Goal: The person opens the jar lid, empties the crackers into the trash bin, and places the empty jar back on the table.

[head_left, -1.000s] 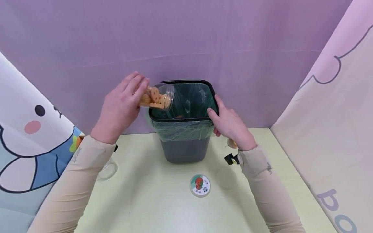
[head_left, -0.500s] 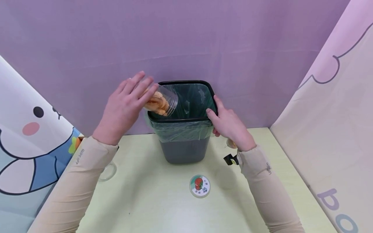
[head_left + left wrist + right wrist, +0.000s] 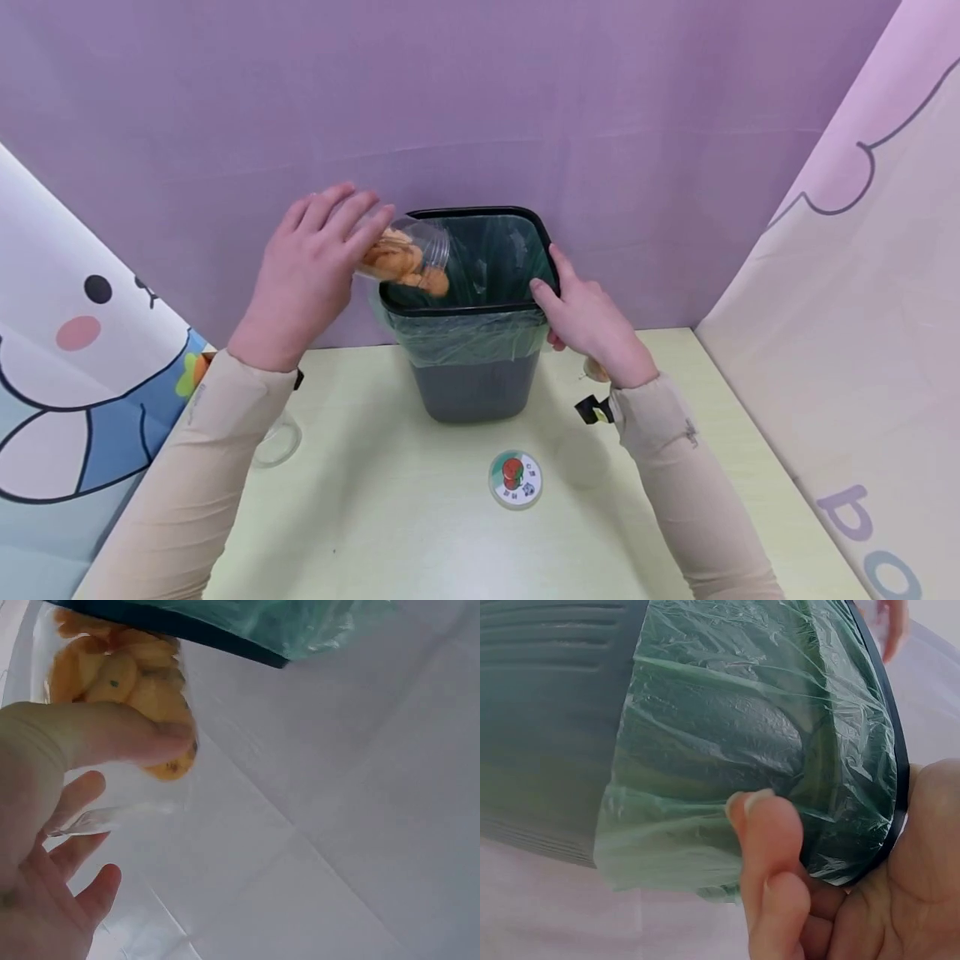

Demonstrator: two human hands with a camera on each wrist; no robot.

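My left hand [image 3: 300,271] grips a clear plastic jar [image 3: 435,237], tipped on its side with its mouth over a trash bin [image 3: 472,392]. Orange crackers [image 3: 393,257] lie along the jar's lower side, and one protrudes at the mouth. In the left wrist view the thumb [image 3: 127,735] presses across the jar, with crackers [image 3: 154,690] showing through its wall. My right hand [image 3: 592,321] holds the bin's black rim on the right, thumb on top. Its fingers [image 3: 774,832] lie against the green bag [image 3: 705,742] folded over the outside.
A round lid [image 3: 515,479] with a tomato picture lies on the pale table [image 3: 420,533] in front of the bin. A clear round-edged object [image 3: 281,442] sits beside the left sleeve. Behind the right wrist, a small rounded item [image 3: 596,370] partly shows. Purple cloth [image 3: 480,100] hangs behind.
The jar's mouth dipped further into the bin, then came back up slightly leftward. Crackers slid toward the mouth, one now at its edge. The right hand stayed on the rim.
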